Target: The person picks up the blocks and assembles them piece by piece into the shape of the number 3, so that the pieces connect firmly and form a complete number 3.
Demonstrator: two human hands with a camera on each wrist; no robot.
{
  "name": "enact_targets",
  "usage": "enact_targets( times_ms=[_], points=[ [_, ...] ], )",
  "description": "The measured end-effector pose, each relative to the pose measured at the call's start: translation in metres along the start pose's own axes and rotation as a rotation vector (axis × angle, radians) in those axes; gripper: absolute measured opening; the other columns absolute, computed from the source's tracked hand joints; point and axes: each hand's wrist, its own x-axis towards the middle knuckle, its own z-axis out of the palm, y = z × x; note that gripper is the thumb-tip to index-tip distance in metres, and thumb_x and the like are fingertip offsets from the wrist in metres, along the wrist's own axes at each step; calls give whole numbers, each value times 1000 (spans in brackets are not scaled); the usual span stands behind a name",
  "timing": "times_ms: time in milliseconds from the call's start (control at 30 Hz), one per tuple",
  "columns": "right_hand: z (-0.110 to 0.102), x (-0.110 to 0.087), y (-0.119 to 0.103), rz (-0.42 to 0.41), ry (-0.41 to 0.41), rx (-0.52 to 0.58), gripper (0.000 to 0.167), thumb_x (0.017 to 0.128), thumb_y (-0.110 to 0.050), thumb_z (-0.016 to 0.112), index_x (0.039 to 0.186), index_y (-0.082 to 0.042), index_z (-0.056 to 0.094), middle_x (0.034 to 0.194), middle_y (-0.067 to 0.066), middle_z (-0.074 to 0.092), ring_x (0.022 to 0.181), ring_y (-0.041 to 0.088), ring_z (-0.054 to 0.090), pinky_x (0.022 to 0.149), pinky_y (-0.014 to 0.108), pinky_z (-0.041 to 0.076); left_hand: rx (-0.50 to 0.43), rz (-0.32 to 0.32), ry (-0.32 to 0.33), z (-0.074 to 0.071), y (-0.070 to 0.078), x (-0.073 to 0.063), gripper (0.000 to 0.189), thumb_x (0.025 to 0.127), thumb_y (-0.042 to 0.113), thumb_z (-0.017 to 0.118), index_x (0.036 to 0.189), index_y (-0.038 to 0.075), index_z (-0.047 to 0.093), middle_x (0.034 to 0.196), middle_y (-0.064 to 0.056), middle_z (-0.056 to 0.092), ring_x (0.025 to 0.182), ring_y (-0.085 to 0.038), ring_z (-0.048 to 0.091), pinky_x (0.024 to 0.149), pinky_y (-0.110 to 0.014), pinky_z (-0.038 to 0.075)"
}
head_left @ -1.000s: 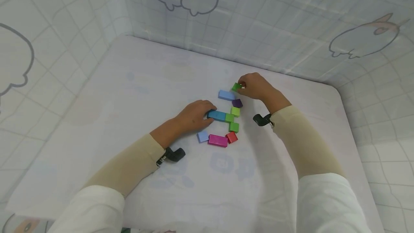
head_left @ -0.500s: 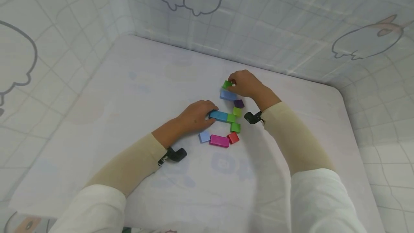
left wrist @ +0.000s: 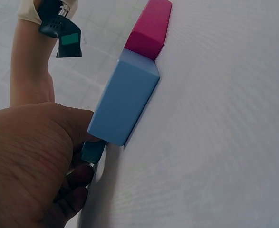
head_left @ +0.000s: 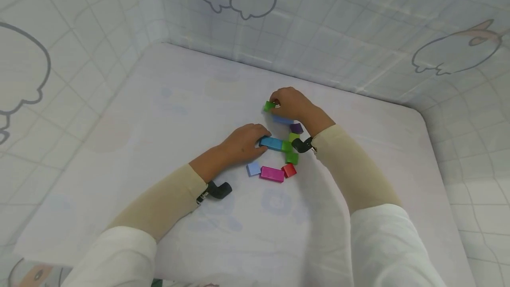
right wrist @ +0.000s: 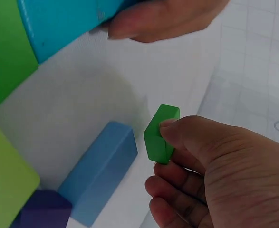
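Note:
My right hand [head_left: 292, 103] pinches a small green block [right wrist: 162, 135] between thumb and fingers. In the right wrist view this block is just past the end of a long light-blue block [right wrist: 101, 173]. In the head view, the hand partly covers that light-blue block. My left hand [head_left: 242, 143] grips the left end of a long blue block [head_left: 272, 143], thumb on the near side and fingers on the far side. Against this block's right end sits a green block [head_left: 287, 146]. The left wrist view mostly hides the blue block behind the hand.
Beside the right wrist lie a purple block [head_left: 296, 128] and a yellow-green block [head_left: 294, 137]. Nearer are another green block [head_left: 292, 158], a red block [head_left: 289, 170], a magenta block [head_left: 272, 174] and a short light-blue block [head_left: 253, 168]. Patterned cloth walls [head_left: 318, 25] surround the white surface [head_left: 191, 101].
My right hand has carried the small green block leftward, from the right end of the long light-blue block past it to its left end. The left hand keeps its grip on the blue block.

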Motion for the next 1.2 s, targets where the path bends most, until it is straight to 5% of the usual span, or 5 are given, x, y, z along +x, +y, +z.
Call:
enact_targets(
  times_ms=[1200],
  points=[
    [6,-2,0,-17,-81,29,31,93,-16,67,124,-11,70,128,6,64,124,25,54,107,41,44,9,5,10,-1,8,-1,44,93,27,70,133,11,61,129,1,64,122,-17,56,105,-34,48]
  ],
)
